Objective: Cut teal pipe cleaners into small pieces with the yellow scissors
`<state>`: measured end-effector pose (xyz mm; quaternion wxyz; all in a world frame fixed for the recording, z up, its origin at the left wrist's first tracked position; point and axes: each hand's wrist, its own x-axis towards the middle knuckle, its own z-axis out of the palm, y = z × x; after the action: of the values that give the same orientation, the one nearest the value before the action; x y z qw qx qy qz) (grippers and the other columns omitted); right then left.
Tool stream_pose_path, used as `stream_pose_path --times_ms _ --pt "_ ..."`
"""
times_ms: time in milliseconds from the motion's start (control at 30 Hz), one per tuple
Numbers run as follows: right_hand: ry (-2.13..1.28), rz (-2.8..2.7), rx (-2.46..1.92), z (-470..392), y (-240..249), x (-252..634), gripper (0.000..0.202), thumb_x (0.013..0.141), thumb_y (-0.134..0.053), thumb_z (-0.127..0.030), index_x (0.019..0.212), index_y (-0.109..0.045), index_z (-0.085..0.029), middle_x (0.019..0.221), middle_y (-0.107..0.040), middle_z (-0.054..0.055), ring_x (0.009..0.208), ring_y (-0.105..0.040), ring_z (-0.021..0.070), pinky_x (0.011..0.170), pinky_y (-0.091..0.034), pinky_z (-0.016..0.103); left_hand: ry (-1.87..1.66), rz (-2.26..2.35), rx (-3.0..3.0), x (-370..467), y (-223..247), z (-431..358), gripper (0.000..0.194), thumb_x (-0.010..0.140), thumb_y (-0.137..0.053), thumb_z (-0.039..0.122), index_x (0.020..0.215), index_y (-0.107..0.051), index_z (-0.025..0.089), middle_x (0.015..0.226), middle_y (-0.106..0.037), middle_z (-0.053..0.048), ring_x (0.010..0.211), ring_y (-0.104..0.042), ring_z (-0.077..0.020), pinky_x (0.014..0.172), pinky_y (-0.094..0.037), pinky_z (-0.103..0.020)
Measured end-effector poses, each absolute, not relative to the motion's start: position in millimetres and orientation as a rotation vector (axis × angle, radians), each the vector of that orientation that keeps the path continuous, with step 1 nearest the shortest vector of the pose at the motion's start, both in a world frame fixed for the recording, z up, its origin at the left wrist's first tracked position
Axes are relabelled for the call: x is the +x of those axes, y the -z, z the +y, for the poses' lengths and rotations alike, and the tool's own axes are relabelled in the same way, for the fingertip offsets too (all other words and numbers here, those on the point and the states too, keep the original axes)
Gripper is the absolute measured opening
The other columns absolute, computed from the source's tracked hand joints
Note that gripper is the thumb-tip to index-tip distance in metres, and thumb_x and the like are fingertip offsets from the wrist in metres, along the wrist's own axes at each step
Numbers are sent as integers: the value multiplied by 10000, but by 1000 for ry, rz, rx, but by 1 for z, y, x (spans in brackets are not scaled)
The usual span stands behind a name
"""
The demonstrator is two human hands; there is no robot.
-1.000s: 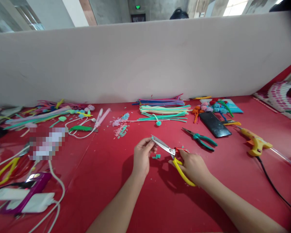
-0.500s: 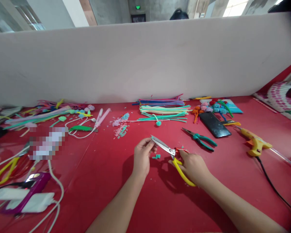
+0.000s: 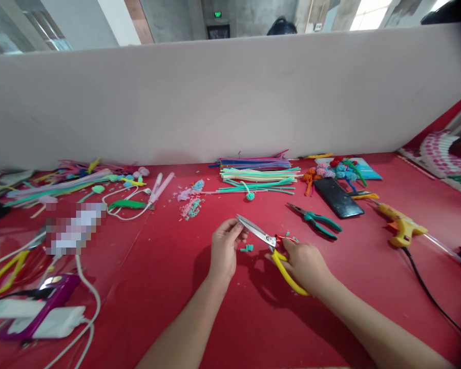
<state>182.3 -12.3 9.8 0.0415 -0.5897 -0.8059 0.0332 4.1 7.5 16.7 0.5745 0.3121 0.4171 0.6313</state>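
Note:
My right hand (image 3: 305, 264) is wrapped round the red and yellow handles of a pair of scissors (image 3: 278, 256), whose blades look nearly closed and point up and left. The blade tips meet the fingertips of my left hand (image 3: 223, 246), which is pinched; whatever it holds is too small to make out. Just right of my left hand, small green pieces (image 3: 247, 248) lie on the red table (image 3: 169, 307). A few more green bits (image 3: 292, 236) rest beyond my right hand.
Pliers (image 3: 317, 221), a black phone (image 3: 338, 197) and a yellow glue gun (image 3: 403, 223) lie at the right. Bundled pipe cleaners (image 3: 259, 176) and coloured trimmings (image 3: 192, 205) are at the back. Cables, a purple device (image 3: 48, 305) and other scissors (image 3: 9, 271) crowd the left.
The view has shifted slightly. Both hands and the scissors keep nearly the same places, and more green bits show beyond my right hand.

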Motion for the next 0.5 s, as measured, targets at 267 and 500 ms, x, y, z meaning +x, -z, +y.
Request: stream_pose_path --times_ms 267,500 --pt "-114 -2452 -1847 -12 -11 183 427 763 -276 -556 691 -471 -183 537 -565 33 442 -493 132 430 -128 246 -1483 981 748 5 -18 7 96 682 -564 199 755 -583 140 622 -561 12 524 -480 -52 501 -384 -167" --pt "-130 -2416 -1860 -11 -8 185 359 765 -317 -500 680 -470 -187 521 -556 29 423 -466 120 427 -128 236 -1490 1012 759 5 -18 6 100 668 -575 218 733 -564 142 604 -558 15 514 -483 -59 491 -386 -174"
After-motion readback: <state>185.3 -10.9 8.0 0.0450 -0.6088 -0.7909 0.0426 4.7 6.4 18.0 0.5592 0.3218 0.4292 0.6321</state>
